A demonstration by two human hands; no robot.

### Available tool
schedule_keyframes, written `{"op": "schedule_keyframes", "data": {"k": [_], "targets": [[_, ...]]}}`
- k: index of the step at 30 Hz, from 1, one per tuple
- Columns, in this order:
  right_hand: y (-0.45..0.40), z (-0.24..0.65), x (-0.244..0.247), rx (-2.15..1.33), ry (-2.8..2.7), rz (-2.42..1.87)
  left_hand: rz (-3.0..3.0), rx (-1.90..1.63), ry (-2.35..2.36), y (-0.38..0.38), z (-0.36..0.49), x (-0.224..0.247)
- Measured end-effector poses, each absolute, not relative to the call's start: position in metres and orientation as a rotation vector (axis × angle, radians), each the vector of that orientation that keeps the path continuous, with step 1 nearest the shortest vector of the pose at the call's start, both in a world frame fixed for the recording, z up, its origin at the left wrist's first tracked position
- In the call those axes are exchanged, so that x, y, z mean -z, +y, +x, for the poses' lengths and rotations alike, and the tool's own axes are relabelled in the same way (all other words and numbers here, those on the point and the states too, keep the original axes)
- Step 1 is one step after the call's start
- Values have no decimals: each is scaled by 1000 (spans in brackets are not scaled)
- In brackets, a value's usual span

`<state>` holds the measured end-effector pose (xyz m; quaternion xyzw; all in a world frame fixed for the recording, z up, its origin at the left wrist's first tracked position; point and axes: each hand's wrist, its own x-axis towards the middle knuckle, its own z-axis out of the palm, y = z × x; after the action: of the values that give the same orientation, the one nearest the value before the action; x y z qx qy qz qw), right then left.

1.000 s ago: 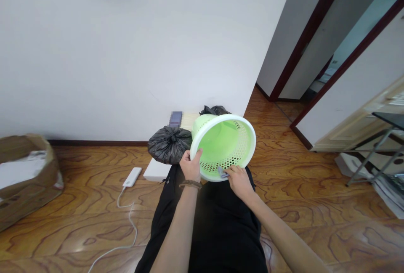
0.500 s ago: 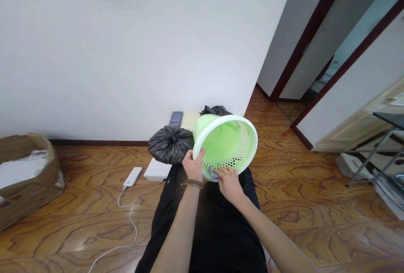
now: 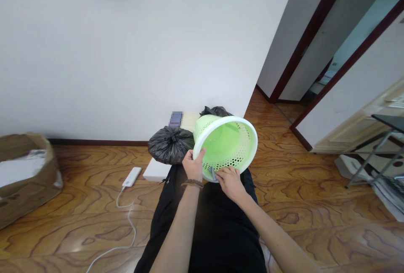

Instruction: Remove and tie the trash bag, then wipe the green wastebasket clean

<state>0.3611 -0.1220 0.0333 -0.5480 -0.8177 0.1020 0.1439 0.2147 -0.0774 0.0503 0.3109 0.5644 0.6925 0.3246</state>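
A light green wastebasket (image 3: 221, 142) with a perforated wall and a pale rim is tilted over my lap, its mouth turned toward me. My left hand (image 3: 193, 167) grips the rim at its left side, thumb over the edge. At the near part of the rim, my right hand (image 3: 231, 182) is closed on a small greyish-blue cloth (image 3: 213, 174), pressed against the rim and inner wall. Most of the cloth is hidden by the fingers. A knotted black garbage bag (image 3: 171, 144) lies just left of the basket, and another black garbage bag (image 3: 217, 111) shows partly behind it.
A cardboard box (image 3: 30, 193) with papers stands on the wooden floor at the left. Nearer lies a white power strip (image 3: 131, 176) with its cord trailing toward me. A white wall (image 3: 142, 54) rises ahead. At the right are a doorway and a metal-legged folding table (image 3: 389, 128).
My right hand has shifted very slightly along the rim, and the cloth in its fingers looks narrower. The left hand and the wastebasket stay in place.
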Motion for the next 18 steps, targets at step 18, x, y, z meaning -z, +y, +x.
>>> {"op": "schedule_keyframes", "data": {"k": [18], "targets": [[-124, 358, -27, -406, -2296, -1436, 767, -1817, 1480, -78, 213, -50]]}}
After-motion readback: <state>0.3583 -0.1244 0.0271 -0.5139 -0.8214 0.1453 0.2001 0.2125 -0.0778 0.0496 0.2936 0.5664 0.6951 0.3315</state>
